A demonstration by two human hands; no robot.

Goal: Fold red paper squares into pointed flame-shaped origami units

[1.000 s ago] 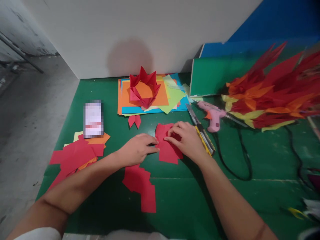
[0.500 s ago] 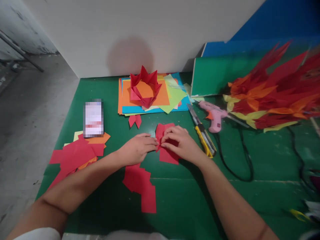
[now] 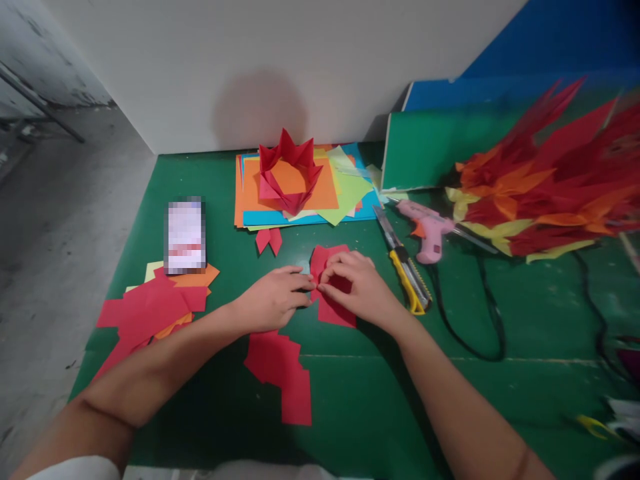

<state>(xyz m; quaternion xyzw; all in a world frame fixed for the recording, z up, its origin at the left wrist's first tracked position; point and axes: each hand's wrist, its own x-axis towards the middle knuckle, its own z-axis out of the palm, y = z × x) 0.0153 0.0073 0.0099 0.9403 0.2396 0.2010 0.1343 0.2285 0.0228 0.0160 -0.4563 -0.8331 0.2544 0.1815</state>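
Note:
In the middle of the green table, my right hand pinches a small piece of red paper between thumb and forefinger. My left hand meets it from the other side, its fingers closed together on the same piece, which they largely cover. Beneath and behind my right hand lie red paper pieces. Nearer to me is a spread of overlapping red paper pieces. Just beyond my hands lies a small folded red paper shape with two points.
A pointed red paper ring sits on stacked coloured sheets. To the right are a yellow utility knife, a pink glue gun with a black cord, and flame-coloured paper flowers. A phone rests by paper scraps on the left.
My right thumb and forefinger have shifted slightly left on the small red paper. My left hand stays in nearly the same place, and the view has moved a little.

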